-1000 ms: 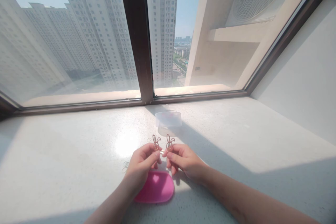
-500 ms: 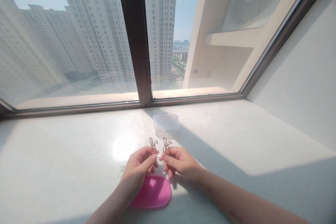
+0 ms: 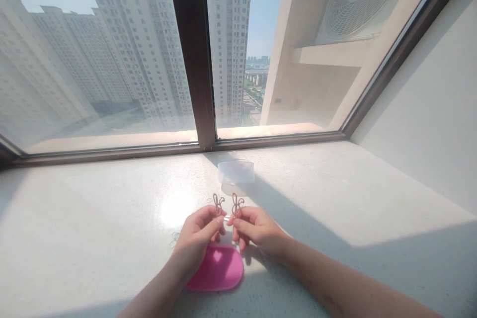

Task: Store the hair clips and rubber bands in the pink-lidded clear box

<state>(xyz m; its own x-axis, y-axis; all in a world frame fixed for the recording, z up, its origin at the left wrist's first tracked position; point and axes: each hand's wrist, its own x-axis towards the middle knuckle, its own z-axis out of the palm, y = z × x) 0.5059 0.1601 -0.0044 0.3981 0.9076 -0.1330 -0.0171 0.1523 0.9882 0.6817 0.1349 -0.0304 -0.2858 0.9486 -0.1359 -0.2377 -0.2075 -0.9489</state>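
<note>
Pink oval pad [image 3: 218, 268] lies nearest me on the white stone windowsill [image 3: 93, 218]. Just over it, my left hand [image 3: 196, 241] is pinching a rose-gold rabbit-shaped wire clip [image 3: 218, 203] and my right hand [image 3: 257, 231] a second rabbit clip [image 3: 237, 203], ears up. A clear round plastic tub [image 3: 236, 173] sits beyond, toward the sill's window edge.

Above the sill [image 3: 93, 218] the left hand [image 3: 197, 238] and the right hand [image 3: 257, 231] meet side by side; the left clip [image 3: 218, 204] stands up from the left one, the right clip [image 3: 237, 204] just beside it from the right; the flat pad [image 3: 219, 271] lies on the sill under both hands; the small box [image 3: 236, 173] stands behind the clips, before the window frame [image 3: 192, 54].
</note>
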